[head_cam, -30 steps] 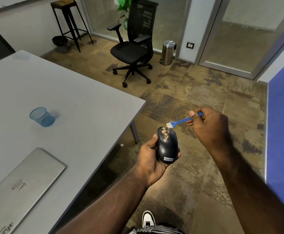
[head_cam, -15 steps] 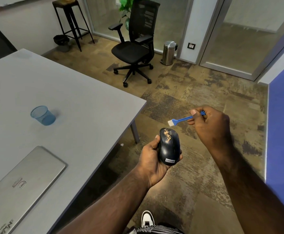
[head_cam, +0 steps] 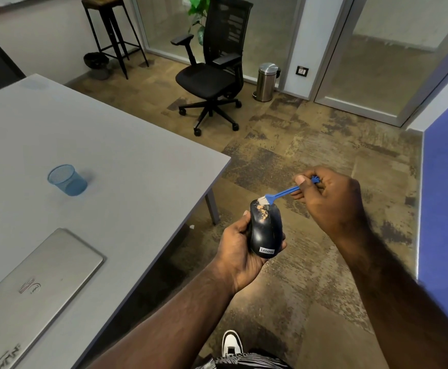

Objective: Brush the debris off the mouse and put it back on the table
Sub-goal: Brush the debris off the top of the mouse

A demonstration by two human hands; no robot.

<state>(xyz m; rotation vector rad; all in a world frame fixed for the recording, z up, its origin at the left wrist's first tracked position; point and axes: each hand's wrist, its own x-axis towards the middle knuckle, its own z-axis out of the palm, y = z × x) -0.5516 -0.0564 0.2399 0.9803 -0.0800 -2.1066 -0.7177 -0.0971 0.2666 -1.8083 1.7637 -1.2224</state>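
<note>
Head view: person stands just off the near right corner of a grey table (head_cam: 127,166), both arms out over the carpet. Left hand (head_cam: 237,246) cradles a dark mouse (head_cam: 265,230) from the left and below — fingers curled round its body, thumb along the left edge, a fingertip peeking out at the lower right. Mouse is held in the air, off the table and right of its edge, top facing up, white logo label at the near end. Tan debris (head_cam: 262,211) sits scattered on the far half of the mouse top, around the button area.

Right hand (head_cam: 332,201) pinches a small blue brush (head_cam: 278,195) by the handle, thumb and forefinger clamped on it, other fingers curled in. Handle runs from the hand down and left; white bristles touch the far tip of the mouse, right at the edge of the debris.

On the table: a blue mesh cup (head_cam: 67,180) upright at mid left, well apart from a closed silver laptop (head_cam: 31,294) at the near left. A dark recess cuts into the table at the left frame edge.

Far side — black office chair (head_cam: 212,73), steel pedal bin (head_cam: 267,81) to its right by a glass partition, tall stool (head_cam: 112,30) far left with a small black bin (head_cam: 96,61) beside it. White-and-black shoe (head_cam: 232,344) at bottom centre.
</note>
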